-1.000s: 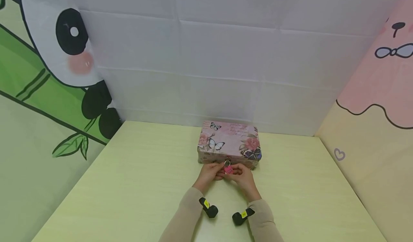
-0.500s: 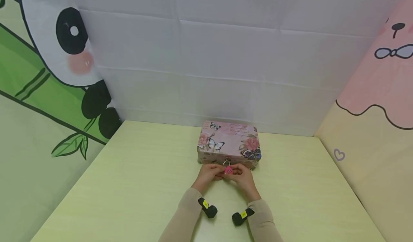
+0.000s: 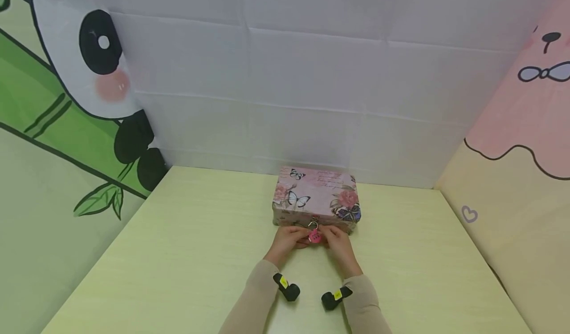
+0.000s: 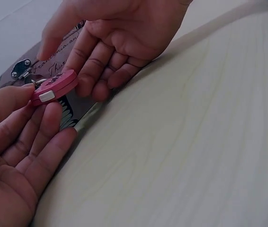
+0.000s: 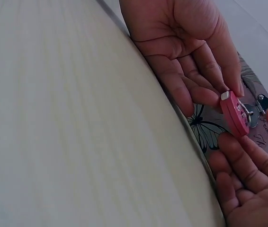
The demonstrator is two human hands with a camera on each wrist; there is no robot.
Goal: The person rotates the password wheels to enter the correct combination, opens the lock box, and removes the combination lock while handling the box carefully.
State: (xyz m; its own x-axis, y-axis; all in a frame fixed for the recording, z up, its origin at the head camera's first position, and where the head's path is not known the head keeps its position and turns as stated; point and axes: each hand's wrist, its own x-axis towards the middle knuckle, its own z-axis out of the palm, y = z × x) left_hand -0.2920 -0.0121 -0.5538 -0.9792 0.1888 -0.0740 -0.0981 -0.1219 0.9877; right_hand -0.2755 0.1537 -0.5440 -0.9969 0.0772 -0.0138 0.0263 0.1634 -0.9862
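A pink combination padlock (image 3: 315, 236) hangs by its shackle from the metal clasp at the front of a flowered box (image 3: 318, 188) with butterflies on its lid. My left hand (image 3: 286, 241) pinches the padlock's side between thumb and fingers; the left wrist view shows this pinch on the padlock (image 4: 54, 88) closely. On the other side is my right hand (image 3: 341, 244), its thumb lifted away and its fingers loosely bent. Its fingertips (image 5: 231, 142) are at the padlock's edge, touching or nearly so. Small dials on the padlock's face are too small to read.
The box stands on a pale wooden table (image 3: 200, 255), close to the white back wall (image 3: 311, 76). Printed cartoon walls rise at left and right. Black wrist cameras (image 3: 291, 292) sit on both sleeves.
My right thumb and fingers have drawn off the padlock's front towards the right, so more of its pink face shows. The left hand keeps its hold, and the box has not moved.
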